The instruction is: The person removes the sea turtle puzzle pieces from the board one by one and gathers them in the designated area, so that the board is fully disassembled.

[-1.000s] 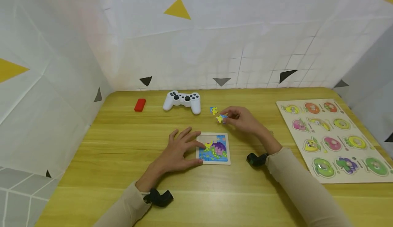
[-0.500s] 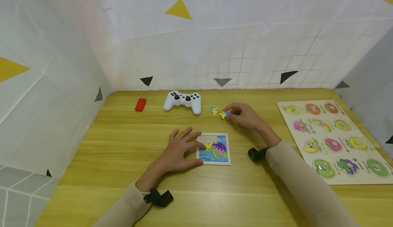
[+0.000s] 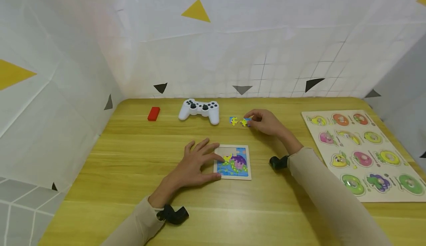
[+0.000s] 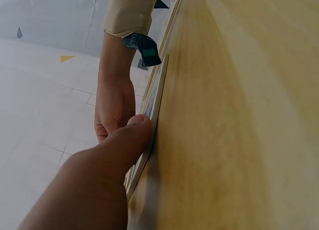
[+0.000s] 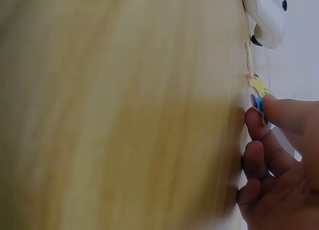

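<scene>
My right hand (image 3: 265, 122) pinches a yellow and blue jigsaw piece (image 3: 244, 122) between thumb and finger, close over the table. Just left of it lies a second jigsaw piece (image 3: 233, 121), also yellow and blue. In the right wrist view the pinched piece (image 5: 259, 93) shows beyond the thumb tip. My left hand (image 3: 196, 164) rests with spread fingers at the left side of a small framed puzzle (image 3: 249, 164). Its thumb touches the frame's edge, and its index finger reaches over the picture. Bare backing shows in the frame's upper left part.
Behind the pieces is a white game controller (image 3: 199, 109), with a red block (image 3: 154, 114) to its left. A large wooden fruit puzzle board (image 3: 361, 172) lies at the right. White cloth walls stand along the table's (image 3: 133, 146) back and sides.
My right hand has carried the pinched jigsaw piece back and to the right, away from the framed puzzle and beside the loose piece. The left hand has stayed at the frame.
</scene>
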`<move>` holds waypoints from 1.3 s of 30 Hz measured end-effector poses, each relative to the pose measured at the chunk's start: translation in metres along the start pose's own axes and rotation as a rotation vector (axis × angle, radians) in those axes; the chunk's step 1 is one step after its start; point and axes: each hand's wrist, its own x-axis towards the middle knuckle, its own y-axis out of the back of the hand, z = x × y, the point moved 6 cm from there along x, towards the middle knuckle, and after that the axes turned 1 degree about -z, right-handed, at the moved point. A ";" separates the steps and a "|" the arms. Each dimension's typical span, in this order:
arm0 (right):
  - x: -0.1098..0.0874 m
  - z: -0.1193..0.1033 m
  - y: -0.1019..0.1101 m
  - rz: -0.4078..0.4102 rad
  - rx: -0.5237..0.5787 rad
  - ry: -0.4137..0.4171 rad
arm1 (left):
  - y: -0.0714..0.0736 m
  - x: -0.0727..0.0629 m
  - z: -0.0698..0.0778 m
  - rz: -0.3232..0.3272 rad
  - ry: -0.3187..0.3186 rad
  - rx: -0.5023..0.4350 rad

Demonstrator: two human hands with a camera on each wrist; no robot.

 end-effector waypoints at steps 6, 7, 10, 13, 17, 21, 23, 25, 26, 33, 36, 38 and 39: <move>0.001 0.002 -0.001 -0.012 0.012 -0.025 | -0.001 0.001 0.000 -0.001 0.002 0.009; 0.001 0.002 -0.001 -0.012 0.013 -0.028 | -0.001 0.001 0.000 -0.003 0.003 0.010; 0.001 0.003 -0.001 -0.011 0.002 -0.033 | -0.002 0.001 -0.001 -0.014 0.009 0.013; 0.000 0.003 -0.002 -0.005 -0.020 -0.032 | -0.002 0.001 -0.001 -0.022 0.016 0.014; 0.000 0.003 -0.003 0.008 -0.048 -0.026 | -0.002 0.001 -0.001 -0.026 0.021 0.014; 0.000 0.004 -0.004 0.021 -0.056 -0.030 | -0.002 0.001 -0.001 -0.026 0.022 0.015; 0.001 0.004 -0.004 0.024 -0.060 -0.032 | -0.002 0.001 -0.001 -0.021 0.020 0.015; 0.002 0.005 -0.004 0.025 -0.063 -0.031 | -0.002 0.001 0.000 -0.013 0.013 0.015; 0.003 0.005 -0.004 0.024 -0.064 -0.031 | -0.002 0.001 0.000 -0.011 0.011 0.015; 0.007 0.007 -0.004 0.028 -0.084 -0.045 | -0.002 0.001 0.000 -0.018 0.021 0.015; 0.009 0.007 -0.004 0.033 -0.095 -0.047 | -0.001 0.001 0.000 -0.017 0.019 0.015; 0.009 0.007 -0.003 0.037 -0.102 -0.046 | -0.001 0.001 0.000 -0.012 0.013 0.014; 0.010 0.007 -0.003 0.040 -0.103 -0.046 | -0.001 0.001 0.000 -0.010 0.012 0.012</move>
